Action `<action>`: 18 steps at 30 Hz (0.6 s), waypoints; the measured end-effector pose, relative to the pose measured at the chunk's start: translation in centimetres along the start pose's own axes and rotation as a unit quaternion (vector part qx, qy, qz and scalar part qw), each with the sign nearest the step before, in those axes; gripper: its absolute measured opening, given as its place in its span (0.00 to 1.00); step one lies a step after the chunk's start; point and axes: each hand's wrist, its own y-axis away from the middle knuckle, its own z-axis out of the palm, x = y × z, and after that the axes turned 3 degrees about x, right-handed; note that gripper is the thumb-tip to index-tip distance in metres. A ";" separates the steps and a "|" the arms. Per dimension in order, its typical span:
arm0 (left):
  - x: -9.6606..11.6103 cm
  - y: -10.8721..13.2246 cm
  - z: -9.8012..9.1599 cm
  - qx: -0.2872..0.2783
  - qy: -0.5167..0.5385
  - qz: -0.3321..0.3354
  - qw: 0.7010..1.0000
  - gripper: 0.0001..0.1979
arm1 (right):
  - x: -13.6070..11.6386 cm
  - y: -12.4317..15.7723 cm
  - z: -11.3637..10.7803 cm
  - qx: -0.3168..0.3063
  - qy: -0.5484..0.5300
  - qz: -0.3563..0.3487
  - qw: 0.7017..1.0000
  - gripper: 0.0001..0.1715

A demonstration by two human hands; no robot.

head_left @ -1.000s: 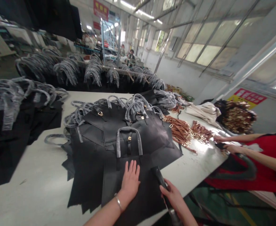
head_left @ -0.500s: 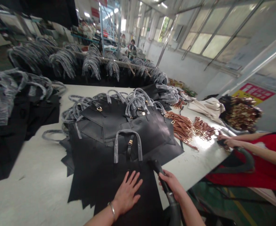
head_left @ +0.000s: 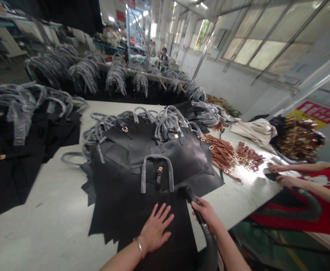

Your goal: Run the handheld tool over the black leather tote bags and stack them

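Observation:
A black leather bag panel [head_left: 125,214] lies flat on top of a spread of similar panels. It has an upright loop handle [head_left: 170,169] in clear plastic wrap and a short strap with a gold buckle [head_left: 159,170]. My left hand [head_left: 157,229], with a bangle at the wrist, rests palm down on the panel below the handle, fingers spread. My right hand [head_left: 207,214] is closed around a black nozzle [head_left: 192,196] on a thick hose [head_left: 210,244]. The nozzle's tip is at the panel's right side, near the handle's right end; whether it touches is unclear.
More panels with wrapped handles [head_left: 26,98] lie at the left of the white table [head_left: 52,203]. Brown straps with gold rings [head_left: 221,152] are piled at right. There, a co-worker's hands [head_left: 283,177] hold another hose nozzle. Bags hang on a rail [head_left: 117,77] behind.
The view has turned slightly left, so everything sits further right in the picture. Both hands keep nearly the same place on the panel, and the nozzle tip has barely moved.

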 end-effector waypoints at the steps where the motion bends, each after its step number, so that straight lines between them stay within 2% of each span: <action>1: 0.0 0.0 0.0 0.000 0.001 0.000 1.000 0.36 | 0.0 0.2 0.2 0.013 0.004 -0.011 1.000 0.31; 4: 0.1 0.3 0.2 0.003 0.002 0.006 1.000 0.36 | 0.6 2.1 0.4 0.011 0.016 -0.021 1.000 0.35; 9: 0.3 0.6 1.1 0.014 -0.007 0.005 1.000 0.34 | 1.7 5.6 0.9 -0.085 0.017 0.002 0.996 0.33; 12: 0.3 0.6 1.5 0.026 -0.016 0.012 0.999 0.33 | 1.8 5.1 2.3 -0.096 0.002 0.012 0.995 0.33; 18: 0.2 1.0 1.5 0.053 -0.026 0.035 0.998 0.29 | 0.7 2.2 5.2 -0.070 -0.019 -0.006 0.997 0.34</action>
